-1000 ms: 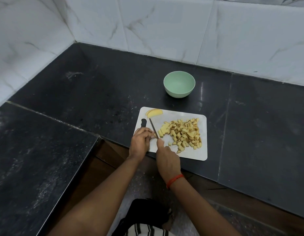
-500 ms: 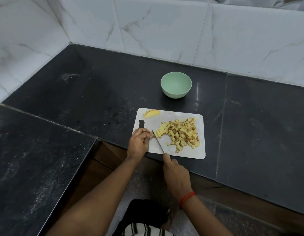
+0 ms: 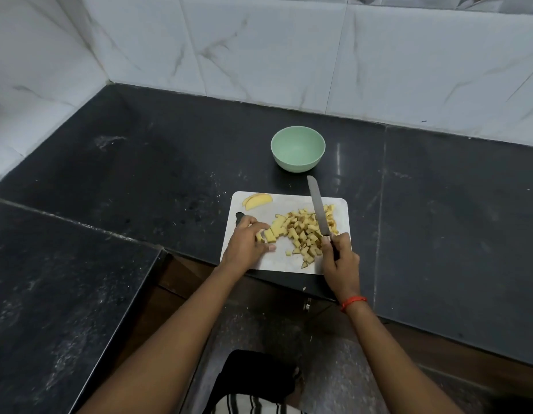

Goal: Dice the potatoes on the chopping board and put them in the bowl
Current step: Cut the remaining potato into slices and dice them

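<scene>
A white chopping board (image 3: 289, 264) lies at the front edge of the black counter. A pile of diced potato (image 3: 305, 234) covers its middle and right. Two potato slices (image 3: 257, 201) lie at its far left corner. My left hand (image 3: 247, 245) rests on the board's left side and pinches a few potato strips (image 3: 269, 234). My right hand (image 3: 340, 259) grips a knife (image 3: 318, 206) by its handle; the blade points away from me, over the dice. Behind the board stands a pale green bowl (image 3: 298, 149), with nothing in it.
The black stone counter (image 3: 169, 162) runs into a corner with white marble-look wall tiles (image 3: 259, 49). A second counter slab (image 3: 50, 294) reaches toward me on the left. Below, the floor and a striped garment show.
My right hand swung the knife from the board's left side to the right, blade now raised over the dice. My left hand stayed on the potato strips.
</scene>
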The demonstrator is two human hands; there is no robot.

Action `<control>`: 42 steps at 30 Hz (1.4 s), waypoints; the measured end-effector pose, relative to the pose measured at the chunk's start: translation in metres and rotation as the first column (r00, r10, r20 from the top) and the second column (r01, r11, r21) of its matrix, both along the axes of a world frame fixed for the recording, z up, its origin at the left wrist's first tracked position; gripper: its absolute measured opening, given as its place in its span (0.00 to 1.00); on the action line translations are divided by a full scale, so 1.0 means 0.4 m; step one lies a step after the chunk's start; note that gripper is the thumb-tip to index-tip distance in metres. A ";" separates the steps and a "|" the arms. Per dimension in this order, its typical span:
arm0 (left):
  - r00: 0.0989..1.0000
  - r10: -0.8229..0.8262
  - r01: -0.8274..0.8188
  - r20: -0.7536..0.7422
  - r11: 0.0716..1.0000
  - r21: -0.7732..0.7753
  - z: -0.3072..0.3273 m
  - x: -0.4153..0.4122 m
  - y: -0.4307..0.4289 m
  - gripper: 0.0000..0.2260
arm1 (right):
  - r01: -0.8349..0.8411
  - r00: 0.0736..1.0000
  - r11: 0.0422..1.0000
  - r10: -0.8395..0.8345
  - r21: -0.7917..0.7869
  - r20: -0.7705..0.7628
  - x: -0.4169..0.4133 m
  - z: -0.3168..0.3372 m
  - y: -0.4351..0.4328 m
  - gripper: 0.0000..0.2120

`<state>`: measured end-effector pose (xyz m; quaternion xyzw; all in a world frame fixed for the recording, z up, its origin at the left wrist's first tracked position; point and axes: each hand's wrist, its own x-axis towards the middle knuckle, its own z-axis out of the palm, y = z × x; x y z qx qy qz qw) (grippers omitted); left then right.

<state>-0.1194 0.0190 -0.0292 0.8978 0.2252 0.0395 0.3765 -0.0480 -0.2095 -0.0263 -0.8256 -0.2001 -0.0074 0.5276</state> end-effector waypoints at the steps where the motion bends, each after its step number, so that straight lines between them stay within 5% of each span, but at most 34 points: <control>1: 1.000 -0.007 0.007 -0.023 1.000 0.015 0.005 0.010 -0.004 0.25 | -0.006 1.000 1.000 0.006 -0.002 -0.008 0.000 -0.002 0.000 0.08; 7: 0.999 -0.027 0.028 -0.029 0.999 0.033 0.012 0.067 -0.041 0.17 | -0.016 1.000 1.000 0.016 -0.011 -0.001 0.006 -0.008 0.000 0.09; 13: 0.996 0.073 -0.067 0.055 0.991 -0.114 0.035 0.105 -0.094 0.15 | -0.024 1.000 1.000 0.024 0.000 0.006 0.008 -0.016 -0.001 0.09; 20: 0.964 0.095 -0.037 0.248 0.972 -0.231 0.085 0.132 -0.127 0.17 | 0.015 0.998 0.995 -0.009 0.103 -0.059 0.012 -0.018 -0.003 0.10; 29: 0.972 -0.070 0.139 0.222 0.939 -0.313 0.113 0.171 -0.143 0.30 | 0.093 0.984 0.981 -0.065 0.173 -0.167 0.025 -0.021 -0.010 0.10; 37: 0.961 0.176 -0.214 0.213 0.961 0.174 0.097 0.117 0.006 0.19 | 0.047 0.991 0.990 -0.029 0.136 -0.132 0.020 -0.017 -0.007 0.09; 42: 0.983 0.173 -0.184 0.062 0.919 0.349 0.089 0.122 0.062 0.21 | 0.049 0.990 0.992 -0.033 0.118 -0.134 0.018 -0.014 -0.006 0.09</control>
